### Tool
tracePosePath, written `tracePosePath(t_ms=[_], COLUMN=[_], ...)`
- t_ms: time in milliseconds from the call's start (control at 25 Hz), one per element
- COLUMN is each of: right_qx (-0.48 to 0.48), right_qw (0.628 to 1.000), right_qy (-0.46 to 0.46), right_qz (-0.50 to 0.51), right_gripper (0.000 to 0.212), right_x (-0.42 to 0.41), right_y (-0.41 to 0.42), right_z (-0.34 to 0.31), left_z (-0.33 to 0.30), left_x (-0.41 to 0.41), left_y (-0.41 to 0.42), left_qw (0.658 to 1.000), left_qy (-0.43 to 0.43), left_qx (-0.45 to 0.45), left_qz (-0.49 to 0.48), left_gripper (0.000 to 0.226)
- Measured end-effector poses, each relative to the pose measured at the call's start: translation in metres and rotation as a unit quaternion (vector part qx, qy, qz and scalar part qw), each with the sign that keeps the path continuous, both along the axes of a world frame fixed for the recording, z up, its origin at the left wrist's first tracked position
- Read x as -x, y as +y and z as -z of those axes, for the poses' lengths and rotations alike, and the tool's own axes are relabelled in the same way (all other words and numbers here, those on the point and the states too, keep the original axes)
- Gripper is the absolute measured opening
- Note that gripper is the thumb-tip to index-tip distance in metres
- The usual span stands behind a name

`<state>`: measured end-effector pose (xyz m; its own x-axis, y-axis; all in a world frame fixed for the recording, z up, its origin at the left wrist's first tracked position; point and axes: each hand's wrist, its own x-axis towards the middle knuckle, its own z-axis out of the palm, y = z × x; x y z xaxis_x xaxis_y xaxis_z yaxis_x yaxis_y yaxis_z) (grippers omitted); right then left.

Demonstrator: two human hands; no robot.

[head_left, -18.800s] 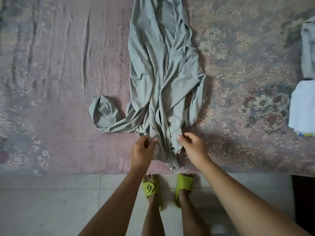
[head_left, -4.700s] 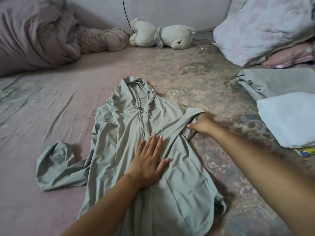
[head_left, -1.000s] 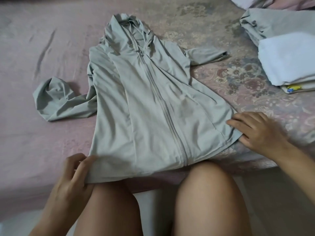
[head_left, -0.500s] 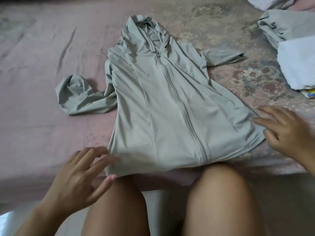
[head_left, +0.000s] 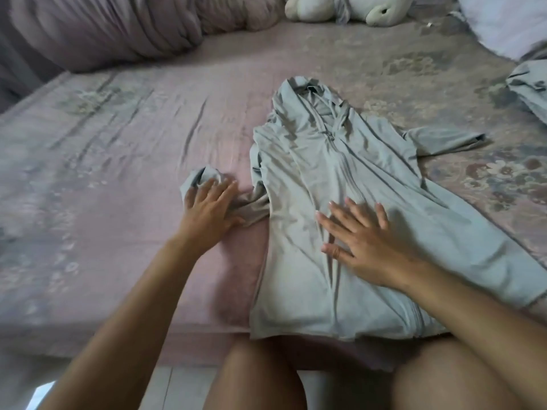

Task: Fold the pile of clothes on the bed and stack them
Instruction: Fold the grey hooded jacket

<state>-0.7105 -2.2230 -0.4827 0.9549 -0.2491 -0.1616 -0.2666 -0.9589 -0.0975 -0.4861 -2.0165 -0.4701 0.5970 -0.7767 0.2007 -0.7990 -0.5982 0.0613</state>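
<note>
A pale grey-green zip hoodie lies front up on the pink bed sheet, hood toward the far side, hem at the near edge. My right hand presses flat on its front beside the zip, fingers spread. My left hand lies with straight fingers on the crumpled left sleeve, which trails out to the left. The right sleeve lies stretched out to the right.
A rolled quilt and a soft toy lie along the far side. A pillow and part of a folded grey garment sit at the right edge. My knees are against the bed's near edge.
Both hands left the hem corners. The left hand went forward onto the crumpled sleeve and the right hand moved onto the hoodie's front. The view tilted up, showing the far side.
</note>
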Motion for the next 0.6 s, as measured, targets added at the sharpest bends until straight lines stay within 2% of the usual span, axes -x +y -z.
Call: tracePosePath(t_ms=[80,120,200,280,320,400,440,480,560,600], right_qx=[-0.025,-0.031,-0.035,-0.037,-0.032,-0.033,-0.038,-0.039,-0.033,-0.031], right_qw=[1.000,0.999,0.999,0.998,0.998,0.999,0.999,0.999,0.999,0.999], right_qy=[-0.005,0.004,0.023,0.044,0.045,0.036,0.028,0.017,-0.008,-0.014], right_qz=[-0.008,-0.012,-0.010,-0.006,-0.008,-0.012,-0.012,-0.013,-0.020,-0.028], right_gripper=[0.097,0.092,0.068,0.062,0.062,0.062,0.062,0.061,0.060,0.060], right_x=[-0.023,-0.033,-0.050,-0.064,-0.071,-0.089,-0.098,-0.108,-0.133,-0.146], right_y=[0.010,0.014,0.020,0.026,0.029,0.035,0.038,0.042,0.048,0.051], right_z=[-0.006,-0.009,-0.011,-0.012,-0.011,-0.009,-0.009,-0.010,-0.013,-0.015], left_z=[-0.007,-0.014,-0.031,-0.047,-0.049,-0.044,-0.037,-0.027,-0.011,-0.009], left_x=[-0.014,-0.018,-0.036,-0.062,-0.072,-0.084,-0.084,-0.085,-0.088,-0.089], left_y=[-0.001,0.002,0.023,0.060,0.077,0.097,0.099,0.099,0.097,0.096], left_qw=[0.998,0.997,0.992,0.970,0.954,0.925,0.922,0.936,0.980,0.986], left_qy=[0.058,0.074,0.054,0.005,-0.003,-0.011,-0.020,-0.025,0.015,0.074], left_qx=[-0.022,-0.005,0.063,0.118,0.111,0.012,-0.040,-0.056,-0.011,0.030], left_qz=[-0.002,-0.016,-0.096,-0.215,-0.280,-0.379,-0.383,-0.346,-0.197,-0.147], left_gripper=[0.035,0.027,0.019,0.016,0.016,0.022,0.027,0.033,0.038,0.037])
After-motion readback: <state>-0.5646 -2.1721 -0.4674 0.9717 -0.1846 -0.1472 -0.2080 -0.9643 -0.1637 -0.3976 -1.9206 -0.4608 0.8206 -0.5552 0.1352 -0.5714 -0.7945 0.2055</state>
